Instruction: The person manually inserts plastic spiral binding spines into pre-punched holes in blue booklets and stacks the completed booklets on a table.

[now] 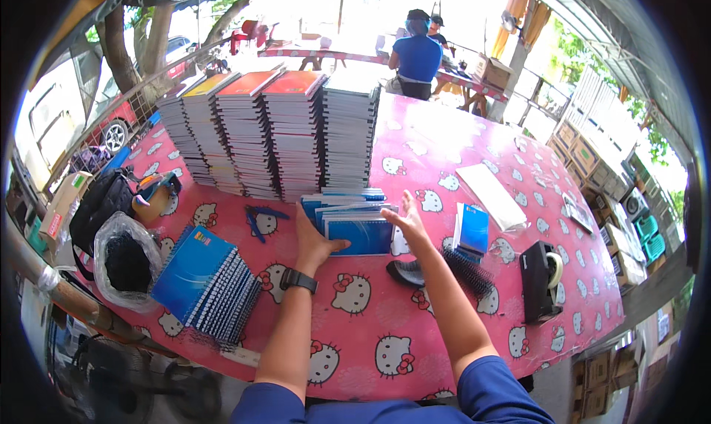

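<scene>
Several small blue spiral notebooks point(359, 236) stand upright in a loose bunch at the middle of the table, in front of tall stacks. My left hand point(315, 240) grips their left side, its thumb across the front cover and its fingers along the edge. At the right side, my right hand point(409, 222) has its fingers spread, with the thumb at the top corner of the bunch; whether it presses there I cannot tell. A dark wristwatch point(298, 280) is on my left wrist. Beside my right forearm lie a black spiral coil bundle point(469, 274) and a smaller blue notebook pile point(472, 230).
Tall notebook stacks point(296, 139) rise behind the hands. Blue-handled pliers point(261, 220) lie left, near a fanned blue notebook pile point(209, 279) and a plastic-lined container point(127, 257). A black tape dispenser point(541, 282) stands right. Two people sit at a far table point(326, 53).
</scene>
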### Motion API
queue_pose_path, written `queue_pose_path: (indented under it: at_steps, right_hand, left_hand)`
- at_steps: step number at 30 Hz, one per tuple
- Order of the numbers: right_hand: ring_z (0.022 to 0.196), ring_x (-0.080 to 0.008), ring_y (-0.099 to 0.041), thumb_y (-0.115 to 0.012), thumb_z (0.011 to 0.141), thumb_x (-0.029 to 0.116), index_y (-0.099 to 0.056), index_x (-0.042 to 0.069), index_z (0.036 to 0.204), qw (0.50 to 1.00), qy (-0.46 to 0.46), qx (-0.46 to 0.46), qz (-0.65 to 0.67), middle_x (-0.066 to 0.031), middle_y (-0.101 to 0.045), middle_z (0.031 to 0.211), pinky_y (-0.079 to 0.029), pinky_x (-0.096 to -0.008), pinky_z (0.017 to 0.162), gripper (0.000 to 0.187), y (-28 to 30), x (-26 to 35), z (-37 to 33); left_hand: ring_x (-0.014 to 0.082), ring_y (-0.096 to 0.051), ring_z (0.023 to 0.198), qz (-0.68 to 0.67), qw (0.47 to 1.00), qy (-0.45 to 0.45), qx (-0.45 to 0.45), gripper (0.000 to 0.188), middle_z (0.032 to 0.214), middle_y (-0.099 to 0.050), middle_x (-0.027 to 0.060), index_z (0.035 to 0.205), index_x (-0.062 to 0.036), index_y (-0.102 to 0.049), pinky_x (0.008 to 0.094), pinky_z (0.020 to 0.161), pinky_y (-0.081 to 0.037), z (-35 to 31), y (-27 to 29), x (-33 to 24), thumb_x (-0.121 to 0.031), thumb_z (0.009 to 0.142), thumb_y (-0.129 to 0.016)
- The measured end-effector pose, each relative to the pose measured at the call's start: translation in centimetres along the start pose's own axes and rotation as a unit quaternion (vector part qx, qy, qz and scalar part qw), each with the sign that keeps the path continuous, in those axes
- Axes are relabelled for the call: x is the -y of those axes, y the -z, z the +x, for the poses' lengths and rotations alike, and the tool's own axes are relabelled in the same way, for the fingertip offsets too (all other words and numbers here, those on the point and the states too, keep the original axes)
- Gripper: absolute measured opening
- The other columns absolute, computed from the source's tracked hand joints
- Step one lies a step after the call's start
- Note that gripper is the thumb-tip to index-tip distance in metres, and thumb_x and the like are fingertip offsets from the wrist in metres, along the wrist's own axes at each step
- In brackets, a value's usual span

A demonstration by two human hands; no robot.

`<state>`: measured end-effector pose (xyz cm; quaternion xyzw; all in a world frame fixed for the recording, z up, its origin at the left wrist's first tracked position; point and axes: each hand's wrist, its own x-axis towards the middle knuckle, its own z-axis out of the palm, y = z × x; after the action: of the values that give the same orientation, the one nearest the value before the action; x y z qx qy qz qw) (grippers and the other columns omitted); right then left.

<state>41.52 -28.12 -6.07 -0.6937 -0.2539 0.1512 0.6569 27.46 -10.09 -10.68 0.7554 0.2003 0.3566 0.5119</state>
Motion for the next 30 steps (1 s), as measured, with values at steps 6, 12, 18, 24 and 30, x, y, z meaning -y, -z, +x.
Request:
queue_pose_path:
  at_steps: [6, 12, 18, 24, 30]
  right_hand:
    - [0.133, -0.03, -0.03, -0.087, 0.057, 0.017, -0.002, 0.005, 0.146, 0.98, -0.024, 0.145, 0.136, -0.0195, -0.027, 0.144, -0.025, -0.0382, 0.109, 0.124, -1.8, 0.1, -0.1]
    - [0.125, -0.0224, -0.04, -0.083, 0.054, 0.0, -0.014, 0.007, 0.146, 0.98, 0.056, 0.164, 0.102, -0.0102, -0.04, 0.135, -0.033, -0.0358, 0.105, 0.115, -1.5, 0.3, -0.8]
    - [0.124, -0.0222, -0.041, -0.083, 0.056, 0.002, -0.017, 0.008, 0.146, 0.986, 0.089, 0.13, 0.057, -0.011, -0.039, 0.137, -0.034, -0.0349, 0.104, 0.112, -2.5, 1.3, -1.2]
    - [0.133, -0.0272, -0.031, -0.085, 0.062, 0.028, -0.006, 0.002, 0.147, 0.993, 0.015, 0.103, 0.047, -0.0183, -0.028, 0.145, -0.023, -0.0343, 0.109, 0.118, -2.8, 1.2, -1.5]
    - [0.138, -0.029, -0.022, -0.071, 0.075, 0.043, -0.009, 0.002, 0.147, 0.995, 0.091, 0.037, -0.033, -0.0224, -0.023, 0.148, -0.016, -0.0379, 0.112, 0.103, -4.0, 1.9, -1.5]
  left_hand:
    - [0.0311, -0.04, 0.124, -0.083, 0.989, 0.038, 0.115, 0.124, 0.133, -0.039, 0.0206, 0.143, -0.0017, -0.012, 0.0378, 0.102, -0.038, 0.0, 0.3, -1.3, -0.004, 0.045, -0.089]
    - [0.0264, -0.044, 0.118, -0.236, 0.963, 0.05, 0.12, 0.113, 0.128, -0.043, 0.0135, 0.14, -0.0043, -0.021, 0.0367, 0.098, -0.041, 0.4, 0.5, -1.4, 0.003, 0.047, -0.085]
    - [0.0252, -0.041, 0.119, -0.078, 0.99, -0.106, 0.042, 0.117, 0.129, -0.039, 0.0141, 0.143, -0.0029, -0.014, 0.0347, 0.094, -0.043, 1.3, 0.5, 0.2, 0.008, 0.046, -0.08]
    - [0.0256, -0.045, 0.116, -0.259, 0.947, 0.103, 0.158, 0.109, 0.129, -0.041, 0.016, 0.146, -0.0033, -0.004, 0.0324, 0.092, -0.044, 0.3, 0.4, -2.5, 0.012, 0.057, -0.065]
    - [0.0248, -0.048, 0.114, -0.247, 0.966, -0.02, 0.07, 0.103, 0.132, -0.041, 0.018, 0.147, -0.0028, -0.004, 0.0281, 0.088, -0.046, 0.4, -0.5, -0.9, 0.01, 0.06, -0.059]
